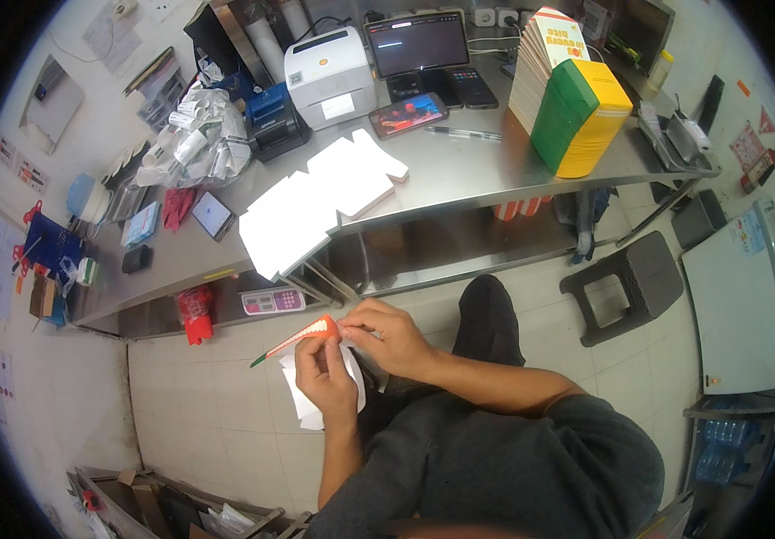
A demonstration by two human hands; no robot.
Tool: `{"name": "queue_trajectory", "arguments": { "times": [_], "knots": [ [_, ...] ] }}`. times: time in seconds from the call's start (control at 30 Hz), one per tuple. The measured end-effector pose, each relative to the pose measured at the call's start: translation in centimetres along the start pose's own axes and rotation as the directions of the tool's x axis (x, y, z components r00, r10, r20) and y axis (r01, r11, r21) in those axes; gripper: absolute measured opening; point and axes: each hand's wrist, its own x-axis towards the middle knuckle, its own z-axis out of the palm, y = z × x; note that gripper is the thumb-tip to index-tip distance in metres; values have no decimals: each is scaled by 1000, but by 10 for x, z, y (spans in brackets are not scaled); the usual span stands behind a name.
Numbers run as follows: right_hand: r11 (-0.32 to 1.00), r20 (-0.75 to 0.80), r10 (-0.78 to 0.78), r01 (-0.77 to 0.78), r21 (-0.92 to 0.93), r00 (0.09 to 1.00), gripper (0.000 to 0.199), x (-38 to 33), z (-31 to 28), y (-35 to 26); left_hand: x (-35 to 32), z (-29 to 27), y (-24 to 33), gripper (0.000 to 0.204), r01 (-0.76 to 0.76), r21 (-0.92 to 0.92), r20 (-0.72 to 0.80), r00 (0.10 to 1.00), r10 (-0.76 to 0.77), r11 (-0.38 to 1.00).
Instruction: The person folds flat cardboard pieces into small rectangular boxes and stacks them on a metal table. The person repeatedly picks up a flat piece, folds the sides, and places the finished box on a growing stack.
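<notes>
A thin printed card piece [308, 334], red with a white pattern and a green tip, is held over my lap, nearly edge-on. My left hand [326, 375] pinches its lower edge between thumb and fingers. At the card's right end, my right hand [389, 336] has its fingertips closed on it, close to the left thumb. White card sheets [305, 395] lie on my lap, partly hidden behind my left hand and wrist. Ahead, a stack of white die-cut card blanks [289, 220] overhangs the near edge of the steel table [459, 193].
On the table stand a label printer [332, 76], a tablet [416, 45], a phone [410, 115], a pen [465, 133] and a bundle of green-and-yellow folded cartons [581, 117]. A plastic bag of paper rolls [194, 135] sits left. A dark stool [625, 287] stands right, near a small fridge [738, 301].
</notes>
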Motion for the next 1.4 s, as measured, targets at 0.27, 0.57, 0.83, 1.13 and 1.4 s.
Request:
{"name": "queue_trajectory", "arguments": {
  "times": [0.27,0.57,0.83,1.13,1.4],
  "knots": [
    [947,113,141,-168,276,984,20,-3,5,13,0,0,6,10,181,-259,9,983,-185,949],
    [896,175,191,-244,372,966,11,1,-4,19,5,-12,-3,9,-33,133,41,999,28,991],
    [938,198,110,-168,303,974,13,4,-8,12,4,-10,-6,11,-1,-5,45,999,1,1000],
    [945,146,96,-136,298,985,12,3,-6,0,4,-18,-10,8,60,-5,64,996,-60,998],
    [976,117,53,-76,205,992,11,8,-8,-14,-5,-12,-8,8,54,-224,40,998,-46,973]
  ]
}}
